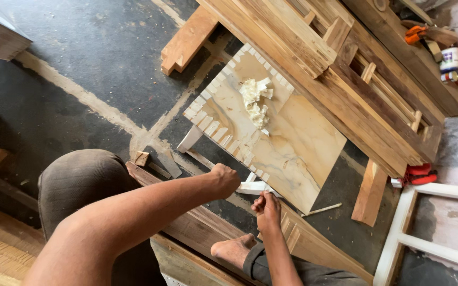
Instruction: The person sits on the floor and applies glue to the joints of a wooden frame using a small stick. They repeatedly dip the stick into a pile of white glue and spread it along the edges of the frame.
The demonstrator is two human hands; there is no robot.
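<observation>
A pale plywood board point(303, 143) lies tilted on the dark floor, with a lump of cream putty point(255, 100) on it and small putty dabs along its edges. At the board's near corner my left hand point(223, 180) is closed in a fist on one end of a flat white strip point(255, 187). Just below it, my right hand point(267, 209) has its fingers bunched and pinches the same strip from underneath. My bare foot point(234, 249) rests on a wooden plank point(197, 228), and my bent knee point(80, 180) fills the lower left.
Stacked timber and wooden frames point(356, 79) run diagonally behind the board. A white frame point(414, 238) stands at the lower right with a red clamp point(420, 173) near it. Small cans point(450, 58) and an orange tool point(414, 33) sit at the top right. Wood offcuts point(141, 158) lie on the floor.
</observation>
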